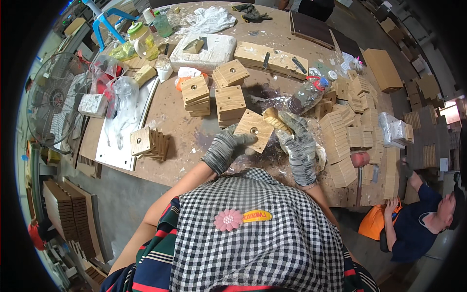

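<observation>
My left hand (224, 147), in a grey knit glove, grips a square wooden plate (258, 122) by its left and lower edge. A round metal-lined hole sits near the middle of the plate. My gloved right hand (298, 145) is closed on a yellowish folded rag (275, 120), close beside the plate's upper right edge. Beyond my left hand stand stacks of similar plates, one stack (230, 102) just behind the held plate and another stack (195, 92) to its left. A leaning row of plates (149, 143) rests farther left.
Many wooden blocks (335, 136) crowd the right side, beside a red-headed mallet (360, 160). A plastic bottle (306, 95) lies beyond my right hand. A fan (56, 100) stands at the left. Another person (421, 219) is at the lower right.
</observation>
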